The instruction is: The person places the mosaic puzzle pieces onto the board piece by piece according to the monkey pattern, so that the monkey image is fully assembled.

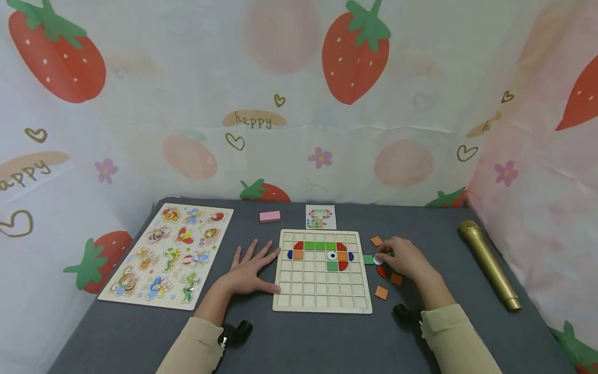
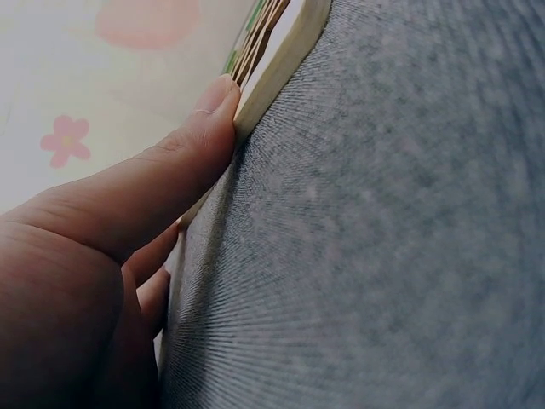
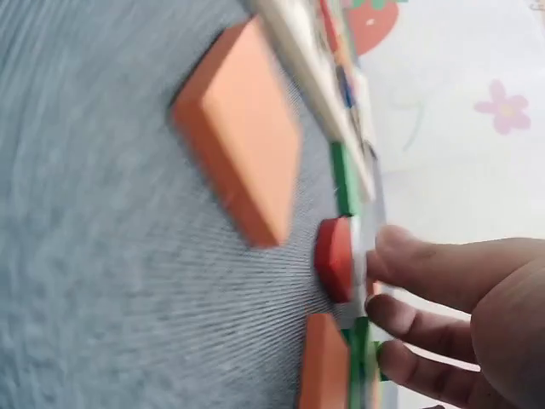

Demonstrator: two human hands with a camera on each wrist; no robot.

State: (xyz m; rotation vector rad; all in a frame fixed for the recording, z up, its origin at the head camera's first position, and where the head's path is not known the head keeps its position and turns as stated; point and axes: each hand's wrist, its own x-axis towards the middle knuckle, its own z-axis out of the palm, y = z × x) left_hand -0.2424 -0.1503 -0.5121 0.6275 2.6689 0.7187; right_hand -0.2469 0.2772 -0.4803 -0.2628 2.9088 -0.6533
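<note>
My left hand (image 1: 247,272) lies with fingers spread on the table, its thumb (image 2: 200,128) against the left edge of a wooden grid board (image 1: 303,301). Red, green, orange and blue pieces and an eye piece (image 1: 331,255) sit in the board's upper rows. Right of the board, my right hand (image 1: 406,257) pinches a white round piece (image 1: 377,260) between thumb and fingertips. Around those fingertips lie a green piece (image 1: 368,259), a red piece (image 3: 335,260) and several orange squares, one (image 1: 381,293) nearest me. The palm side of the left hand is hidden in the head view.
Behind the board are a pattern card (image 1: 321,217) and a pink block (image 1: 270,216). An insect puzzle board (image 1: 175,249) lies at left. A gold cylinder (image 1: 490,267) lies at right, near the table's edge. A strawberry-print curtain (image 1: 299,171) hangs behind.
</note>
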